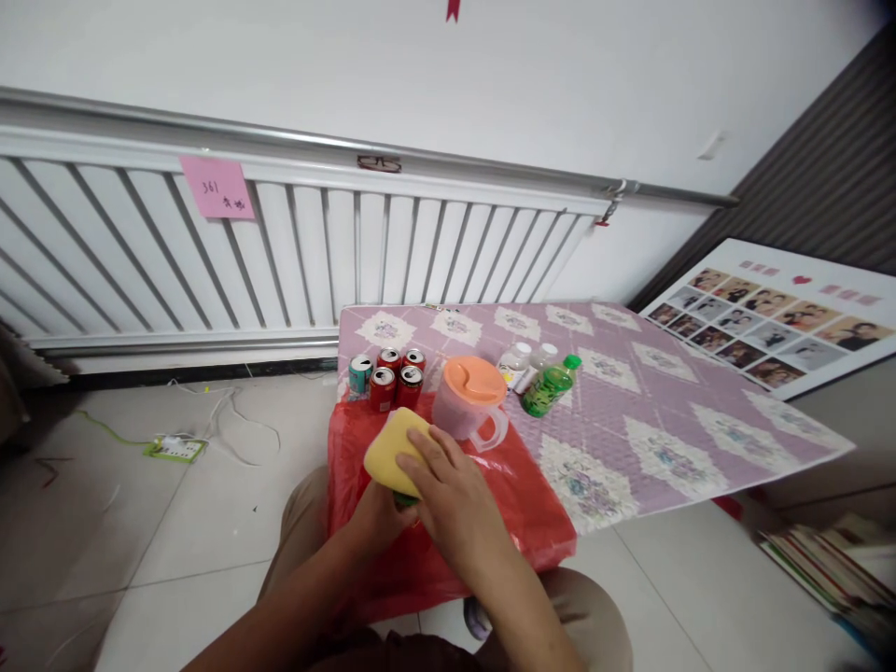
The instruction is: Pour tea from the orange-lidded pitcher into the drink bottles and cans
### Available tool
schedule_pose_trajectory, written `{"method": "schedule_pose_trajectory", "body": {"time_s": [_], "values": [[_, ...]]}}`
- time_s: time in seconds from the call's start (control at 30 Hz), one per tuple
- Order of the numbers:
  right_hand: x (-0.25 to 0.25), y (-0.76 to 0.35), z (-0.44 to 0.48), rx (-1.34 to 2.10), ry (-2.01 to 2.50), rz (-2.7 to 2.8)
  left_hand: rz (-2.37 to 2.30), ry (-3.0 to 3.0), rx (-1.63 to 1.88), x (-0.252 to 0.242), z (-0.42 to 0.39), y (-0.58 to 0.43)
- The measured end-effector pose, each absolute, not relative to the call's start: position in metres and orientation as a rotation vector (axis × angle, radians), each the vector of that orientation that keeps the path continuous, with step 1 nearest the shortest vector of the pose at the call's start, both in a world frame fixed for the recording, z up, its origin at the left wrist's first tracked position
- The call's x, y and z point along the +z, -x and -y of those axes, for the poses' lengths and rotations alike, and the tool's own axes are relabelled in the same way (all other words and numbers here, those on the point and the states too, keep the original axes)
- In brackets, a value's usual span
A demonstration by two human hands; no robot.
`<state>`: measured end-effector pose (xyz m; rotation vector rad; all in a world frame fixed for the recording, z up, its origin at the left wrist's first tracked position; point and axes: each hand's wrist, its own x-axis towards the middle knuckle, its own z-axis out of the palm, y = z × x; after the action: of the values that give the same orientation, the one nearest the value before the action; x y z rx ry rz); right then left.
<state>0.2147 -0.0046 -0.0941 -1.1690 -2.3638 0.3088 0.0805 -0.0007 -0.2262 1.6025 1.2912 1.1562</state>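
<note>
A yellow sponge (pixel 398 452) is held over the red plastic sheet (pixel 539 513) at the front of the table. My right hand (pixel 448 476) presses its fingers on the sponge's right side. Below the sponge, my left hand (pixel 382 518) is closed around something with a green part, mostly hidden by the sponge and fingers. Just behind stands a clear pitcher (pixel 454 411) with an orange lid. Several cans, including a red one (pixel 383 389) and a teal one (pixel 359 375), stand grouped at its left. To its right are a green bottle (pixel 550 387) and two white-capped bottles.
The table's patterned cloth (pixel 665 411) extends right. Behind it is a white radiator (pixel 406 247) with a pink note (pixel 217 188). A power strip (pixel 175 449) lies on the floor at left; a photo board (pixel 777 317) leans at right.
</note>
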Motion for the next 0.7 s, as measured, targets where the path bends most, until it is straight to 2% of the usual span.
{"method": "schedule_pose_trajectory", "body": {"time_s": [0.13, 0.33, 0.7], "values": [[-0.114, -0.236, 0.006, 0.459, 1.159, 2.127, -1.242, -1.520, 1.143, -0.227, 0.002, -0.079], [-0.135, -0.255, 0.003, 0.724, 1.372, 1.590, -1.281, -1.553, 1.182, -0.224, 0.003, -0.075], [-0.171, -0.223, 0.042, 0.391, 1.430, 1.874, -1.257, -1.557, 1.295, -0.237, 0.004, -0.077]]}}
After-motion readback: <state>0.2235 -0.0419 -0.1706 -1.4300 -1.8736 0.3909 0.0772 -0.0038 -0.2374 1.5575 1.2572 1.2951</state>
